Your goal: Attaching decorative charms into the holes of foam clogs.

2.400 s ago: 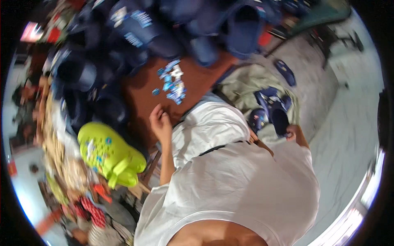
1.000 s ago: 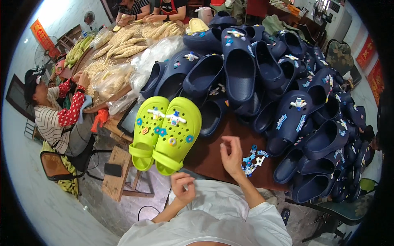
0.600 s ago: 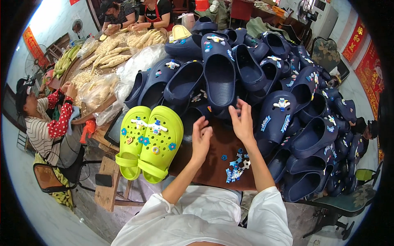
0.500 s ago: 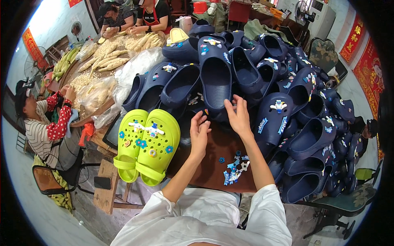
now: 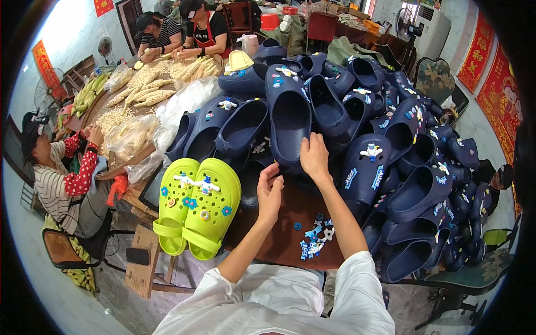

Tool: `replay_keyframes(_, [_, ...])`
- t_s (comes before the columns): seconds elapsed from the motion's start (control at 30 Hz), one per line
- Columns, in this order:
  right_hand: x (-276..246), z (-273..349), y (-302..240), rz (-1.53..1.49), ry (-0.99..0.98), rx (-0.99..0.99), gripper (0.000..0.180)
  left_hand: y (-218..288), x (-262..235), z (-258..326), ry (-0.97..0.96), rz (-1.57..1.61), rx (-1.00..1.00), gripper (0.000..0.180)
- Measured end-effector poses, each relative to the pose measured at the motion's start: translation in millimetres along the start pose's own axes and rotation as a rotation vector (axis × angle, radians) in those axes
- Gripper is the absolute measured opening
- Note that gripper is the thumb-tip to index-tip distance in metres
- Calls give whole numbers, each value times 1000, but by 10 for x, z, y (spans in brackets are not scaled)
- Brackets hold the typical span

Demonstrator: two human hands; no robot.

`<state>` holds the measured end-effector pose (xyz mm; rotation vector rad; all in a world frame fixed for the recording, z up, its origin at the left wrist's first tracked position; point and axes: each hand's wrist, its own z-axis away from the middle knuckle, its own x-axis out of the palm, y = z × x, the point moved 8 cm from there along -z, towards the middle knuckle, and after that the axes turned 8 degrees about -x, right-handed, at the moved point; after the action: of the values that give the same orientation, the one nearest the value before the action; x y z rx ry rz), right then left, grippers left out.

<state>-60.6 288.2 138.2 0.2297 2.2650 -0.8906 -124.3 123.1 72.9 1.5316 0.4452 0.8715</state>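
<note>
My right hand [image 5: 316, 161] has its fingers and thumb closed on the heel of a navy clog [image 5: 291, 124], whose toe points away from me and carries small charms. Just left of that heel is my left hand [image 5: 269, 194], fingers loosely curled with the thumb apart. A tiny yellow spot shows at its fingertips; I cannot make out what it is. Left of my left hand stands a pair of lime-green clogs [image 5: 211, 215] with figure and flower charms. Between my forearms, several loose charms [image 5: 316, 237] lie on the brown tabletop [image 5: 279, 234].
A large heap of navy clogs [image 5: 417, 192] covers the table's far and right sides. At the left, people sit at a round table with corn cobs [image 5: 151, 96] and kernels. A phone [image 5: 138, 256] lies on a wooden bench [image 5: 142, 279]; a chair [image 5: 469, 273] stands lower right.
My right hand has closed on the navy clog's heel from beside it. My left hand's fingers have curled in slightly. The whole view has shifted a little.
</note>
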Motion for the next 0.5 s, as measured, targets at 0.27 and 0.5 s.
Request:
replay_keyframes(0.27, [-544, 1089, -544, -146, 26, -35, 29, 183, -207, 483, -63, 67, 66, 45])
replay_keyframes(0.5, [-399, 2781, -553, -130, -64, 196, 30, -124, -365, 1325, -247, -98, 77, 94])
